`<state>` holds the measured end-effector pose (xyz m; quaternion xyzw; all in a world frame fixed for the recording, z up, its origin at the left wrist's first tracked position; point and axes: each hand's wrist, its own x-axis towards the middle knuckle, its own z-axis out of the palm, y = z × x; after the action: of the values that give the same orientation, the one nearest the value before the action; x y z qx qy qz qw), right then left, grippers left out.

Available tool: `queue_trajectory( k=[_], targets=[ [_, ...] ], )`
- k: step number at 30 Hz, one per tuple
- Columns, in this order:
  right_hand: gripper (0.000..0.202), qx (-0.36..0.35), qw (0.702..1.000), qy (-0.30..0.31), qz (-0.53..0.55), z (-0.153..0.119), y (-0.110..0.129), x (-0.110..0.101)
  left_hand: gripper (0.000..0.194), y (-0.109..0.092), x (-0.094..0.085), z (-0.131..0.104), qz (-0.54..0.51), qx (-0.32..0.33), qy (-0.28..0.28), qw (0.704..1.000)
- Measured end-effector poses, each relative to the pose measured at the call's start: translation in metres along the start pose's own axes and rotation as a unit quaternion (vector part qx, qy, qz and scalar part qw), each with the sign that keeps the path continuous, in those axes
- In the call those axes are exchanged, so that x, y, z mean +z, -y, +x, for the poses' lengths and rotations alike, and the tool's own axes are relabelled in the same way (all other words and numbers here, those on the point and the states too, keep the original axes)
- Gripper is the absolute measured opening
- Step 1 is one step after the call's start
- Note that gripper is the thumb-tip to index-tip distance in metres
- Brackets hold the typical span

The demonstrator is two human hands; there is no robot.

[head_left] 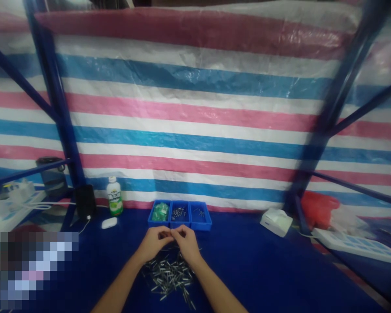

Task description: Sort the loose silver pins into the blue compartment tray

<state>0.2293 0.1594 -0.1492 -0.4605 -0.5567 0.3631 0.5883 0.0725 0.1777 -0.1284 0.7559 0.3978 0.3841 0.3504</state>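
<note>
On the near middle of the blue table (247, 269), a loose pile of thin metal pins (169, 278) is spread between the forearms, lying at many angles, with a few strays at its edges. Just beyond most of the pile, the left hand (154, 244) and right hand (187, 245) meet at the fingertips. On each, thumb and forefinger come close together, but whether the grip pinches a small piece or only presses on itself I cannot tell.

Just past the hands stand three blue trays side by side. The left tray (158, 224) holds a green packet (160, 211), the middle tray (173, 225) a scatter of small metal bits (179, 212), and the right tray (200, 226) only a few thin pieces (200, 213). Judging by that, much seems left to do: most of the pins lie loose, and nothing shows for certain which pieces are finished.

Farther off, a white case (109, 223) and a bottle (115, 198) stand left of the trays, a tissue pack (276, 221) to the right, and a striped sheet (189, 117) hangs behind everything.
</note>
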Motion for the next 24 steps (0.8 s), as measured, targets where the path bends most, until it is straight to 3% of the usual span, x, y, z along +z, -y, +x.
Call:
queue_trajectory(
  k=[7, 14, 24],
  targets=[
    [0.025, 0.039, 0.997, 0.016, 0.064, -0.002, 0.009, -0.006, 0.027, -0.007, 0.004, -0.004, -0.011, 0.015, 0.023, 1.0],
    [0.035, 0.045, 0.991, 0.002, 0.125, 0.001, 0.007, -0.005, 0.034, 0.001, 0.002, 0.001, -0.003, 0.006, -0.012, 1.0],
    [0.026, 0.013, 0.997, 0.037, 0.071, 0.0, 0.012, -0.015, 0.039, -0.003, -0.005, 0.001, -0.032, -0.011, -0.027, 0.999]
  ],
)
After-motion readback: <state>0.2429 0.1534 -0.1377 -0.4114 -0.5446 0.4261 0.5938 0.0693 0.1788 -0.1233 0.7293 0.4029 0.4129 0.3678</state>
